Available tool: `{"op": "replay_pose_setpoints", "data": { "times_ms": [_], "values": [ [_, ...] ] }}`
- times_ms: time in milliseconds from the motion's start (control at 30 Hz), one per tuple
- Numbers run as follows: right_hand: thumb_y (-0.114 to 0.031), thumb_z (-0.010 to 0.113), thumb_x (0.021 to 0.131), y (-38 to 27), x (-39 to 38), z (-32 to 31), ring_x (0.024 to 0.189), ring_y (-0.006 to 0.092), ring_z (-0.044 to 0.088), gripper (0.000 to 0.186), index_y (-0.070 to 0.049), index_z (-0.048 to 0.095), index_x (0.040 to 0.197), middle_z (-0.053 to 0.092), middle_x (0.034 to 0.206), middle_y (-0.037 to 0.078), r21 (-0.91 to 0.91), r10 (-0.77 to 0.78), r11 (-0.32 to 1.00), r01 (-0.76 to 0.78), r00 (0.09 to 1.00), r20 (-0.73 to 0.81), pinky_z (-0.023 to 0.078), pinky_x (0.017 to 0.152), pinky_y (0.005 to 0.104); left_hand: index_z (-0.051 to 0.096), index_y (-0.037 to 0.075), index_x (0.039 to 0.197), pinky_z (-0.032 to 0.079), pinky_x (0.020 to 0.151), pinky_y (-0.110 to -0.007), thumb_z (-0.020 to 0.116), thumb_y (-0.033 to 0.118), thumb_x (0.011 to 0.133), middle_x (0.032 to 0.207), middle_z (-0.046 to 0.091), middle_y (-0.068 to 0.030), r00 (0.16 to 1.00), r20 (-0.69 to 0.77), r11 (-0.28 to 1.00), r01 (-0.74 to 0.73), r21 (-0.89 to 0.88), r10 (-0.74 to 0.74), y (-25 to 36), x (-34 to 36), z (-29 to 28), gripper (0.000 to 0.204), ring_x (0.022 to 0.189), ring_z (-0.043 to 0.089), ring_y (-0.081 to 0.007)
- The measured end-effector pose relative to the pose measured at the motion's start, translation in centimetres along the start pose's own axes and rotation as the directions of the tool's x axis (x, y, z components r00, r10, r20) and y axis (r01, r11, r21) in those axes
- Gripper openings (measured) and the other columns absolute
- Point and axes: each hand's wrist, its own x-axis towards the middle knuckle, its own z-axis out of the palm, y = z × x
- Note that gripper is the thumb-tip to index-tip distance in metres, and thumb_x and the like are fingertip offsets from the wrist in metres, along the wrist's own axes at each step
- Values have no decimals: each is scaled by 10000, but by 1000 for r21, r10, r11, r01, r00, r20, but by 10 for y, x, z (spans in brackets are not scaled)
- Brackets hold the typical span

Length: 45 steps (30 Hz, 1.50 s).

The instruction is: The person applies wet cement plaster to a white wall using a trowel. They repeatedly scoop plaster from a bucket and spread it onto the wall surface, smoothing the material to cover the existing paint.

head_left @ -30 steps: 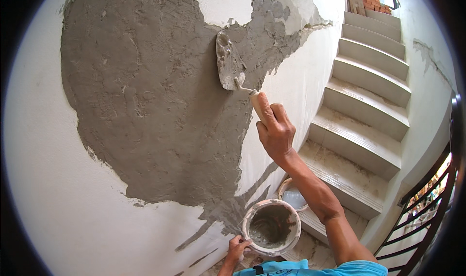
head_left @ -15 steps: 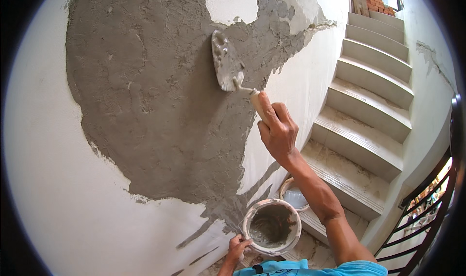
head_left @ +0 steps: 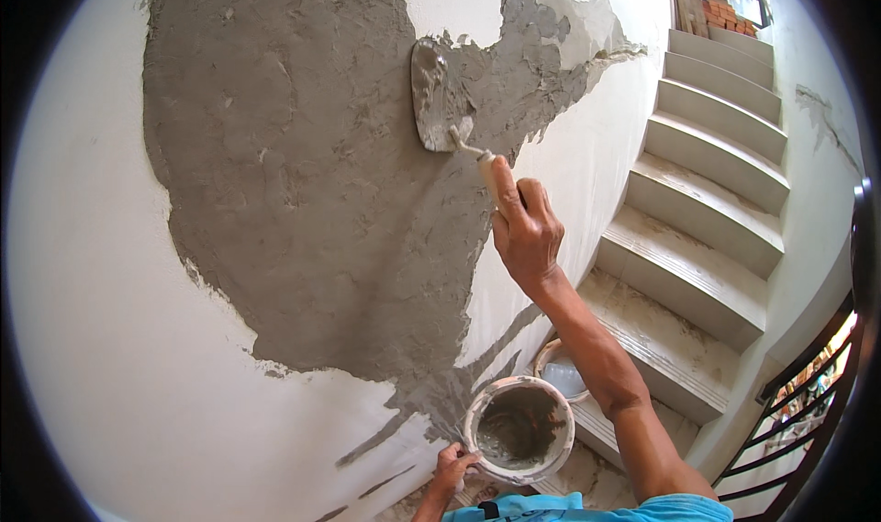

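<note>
My right hand (head_left: pixel 530 233) is wrapped round the handle of a trowel (head_left: pixel 433 100), whose blade lies against the wet grey mortar patch (head_left: pixel 294 173) on the white wall. Mortar smears cover the back of the blade. Low in the view, my left hand (head_left: pixel 451 467) grips the rim of a round bucket (head_left: pixel 473 430) by its left side. Grey mortar (head_left: pixel 518 428) coats the inside of this bucket and lies in it.
A second bucket (head_left: pixel 562 375) with whitish contents stands behind the first, partly hidden by my right forearm. Stairs (head_left: pixel 702 210) climb along the right, up to stacked bricks (head_left: pixel 727 15). A dark metal railing (head_left: pixel 789 421) edges the lower right.
The trowel has moved a little upward along the mortar, with my right hand following. My left hand keeps its hold on the bucket rim. The whole view has shifted slightly.
</note>
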Motion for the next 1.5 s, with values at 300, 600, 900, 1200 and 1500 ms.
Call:
{"op": "replay_pose_setpoints", "data": {
  "times_ms": [300, 600, 900, 1200, 1500],
  "values": [
    [85, 673, 696, 10, -4, -27, 702, 197, 587, 765, -166, 630, 1418, 529, 836, 42, 81, 66, 994, -69, 997, 33, 529, 551, 354, 654, 0, 989, 580, 636, -290, 777, 117, 872, 892, 704, -88, 1000, 18, 999, 3, 37, -4, 3, 0, -1, 206, 745, 693, -153],
    [64, 694, 733, 2, 3, -11, 725, 186, 593, 764, -180, 596, 1450, 518, 836, 40, 74, -1, 997, -2, 999, 41, 533, 547, 340, 658, 0, 979, 565, 604, -275, 799, 136, 858, 889, 701, -85, 1000, 0, 999, -14, 37, 14, 0, -4, 2, 230, 716, 683, -145],
    [82, 692, 695, 9, 8, -23, 700, 184, 587, 819, -206, 598, 1455, 541, 848, 35, 161, 70, 984, -77, 996, 48, 521, 545, 359, 649, -2, 942, 556, 572, -264, 789, 93, 859, 860, 683, -87, 1000, 0, 1000, -18, -6, 18, 2, -5, 0, 188, 708, 677, -143],
    [69, 700, 724, 1, -7, -28, 710, 157, 588, 790, -223, 602, 1451, 520, 811, 9, 159, -75, 985, 62, 994, 76, 541, 544, 322, 650, -5, 981, 547, 606, -270, 777, 53, 876, 874, 686, -75, 1000, -10, 1000, 11, 7, -11, 8, -12, 3, 175, 737, 682, -138],
    [84, 674, 727, 10, 31, -15, 707, 163, 585, 741, -180, 622, 1417, 509, 825, 21, 61, 0, 998, -1, 1000, 5, 524, 533, 319, 647, -4, 962, 577, 623, -286, 791, 96, 863, 906, 691, -91, 999, -24, 999, 34, 6, -34, 0, -6, 1, 201, 757, 686, -160]
  ]
}}
